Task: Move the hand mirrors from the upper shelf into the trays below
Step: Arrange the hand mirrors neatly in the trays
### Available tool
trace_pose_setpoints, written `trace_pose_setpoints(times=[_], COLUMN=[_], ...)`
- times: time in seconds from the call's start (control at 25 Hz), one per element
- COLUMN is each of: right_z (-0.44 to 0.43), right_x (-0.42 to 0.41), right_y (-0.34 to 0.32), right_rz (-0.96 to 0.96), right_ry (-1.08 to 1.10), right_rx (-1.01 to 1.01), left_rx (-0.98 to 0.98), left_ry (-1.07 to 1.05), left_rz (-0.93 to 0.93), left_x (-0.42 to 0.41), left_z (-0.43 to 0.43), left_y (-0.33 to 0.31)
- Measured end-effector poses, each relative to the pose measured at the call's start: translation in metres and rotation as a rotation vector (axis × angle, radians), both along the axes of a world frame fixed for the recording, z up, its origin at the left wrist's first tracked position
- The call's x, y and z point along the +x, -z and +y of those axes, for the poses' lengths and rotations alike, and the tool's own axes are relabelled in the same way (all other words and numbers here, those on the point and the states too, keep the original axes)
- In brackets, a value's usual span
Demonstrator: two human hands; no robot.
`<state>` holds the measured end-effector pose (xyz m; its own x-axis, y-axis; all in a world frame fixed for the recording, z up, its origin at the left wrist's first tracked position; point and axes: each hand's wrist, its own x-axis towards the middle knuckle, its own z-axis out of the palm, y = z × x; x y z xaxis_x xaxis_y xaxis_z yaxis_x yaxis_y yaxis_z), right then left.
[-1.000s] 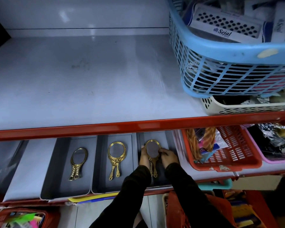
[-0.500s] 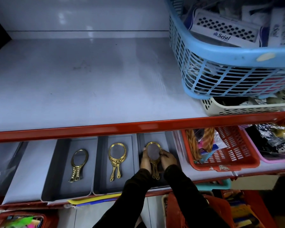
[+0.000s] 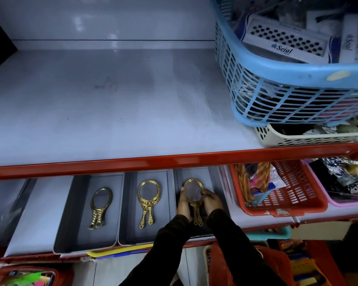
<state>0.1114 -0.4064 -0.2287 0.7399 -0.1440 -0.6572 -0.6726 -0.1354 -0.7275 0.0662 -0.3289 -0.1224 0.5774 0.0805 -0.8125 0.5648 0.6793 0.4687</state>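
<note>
Three grey trays sit side by side on the lower shelf. The left tray (image 3: 70,234) holds a gold hand mirror (image 3: 100,204). A second gold mirror (image 3: 148,198) lies in the middle tray (image 3: 130,230). Over the right tray (image 3: 212,178), a third gold mirror (image 3: 193,191) is held by both hands, my left hand (image 3: 183,205) on its left side and my right hand (image 3: 212,202) on its right. Whether it rests on the tray floor is hidden. No mirror lies on the upper shelf (image 3: 112,104).
A blue basket (image 3: 277,93) of packets sits on a white basket (image 3: 298,139) at the upper shelf's right. A red basket (image 3: 281,195) and a pink one (image 3: 339,201) stand right of the trays. The red shelf lip (image 3: 132,164) overhangs the trays.
Both hands stay around the mirror in the right tray and have shifted only slightly. The view has dipped a little.
</note>
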Motion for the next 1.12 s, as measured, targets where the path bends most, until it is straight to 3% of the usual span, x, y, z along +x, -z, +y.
trace_pose_setpoints(times=[0.16,0.68,0.88,1.0,1.12], right_z=[-0.001,-0.005,-0.015,-0.02,-0.021], right_x=[-0.002,0.0,-0.005,-0.011,-0.019], right_y=[-0.004,-0.003,0.018,0.01,0.001], right_rz=[0.01,0.041,-0.045,-0.006,0.062], right_ry=[-0.007,0.003,-0.06,-0.074,-0.233], right_rx=[0.008,0.093,-0.047,-0.198,-0.367], left_rx=[-0.057,0.03,0.115,0.162,0.149], left_ry=[-0.015,0.025,0.062,0.092,0.114], left_rz=[-0.021,-0.04,-0.026,-0.013,0.018], left_x=[0.001,0.002,0.003,0.001,-0.003], left_z=[0.002,0.003,0.005,0.004,0.001], left_y=[-0.003,0.012,0.036,0.043,0.045])
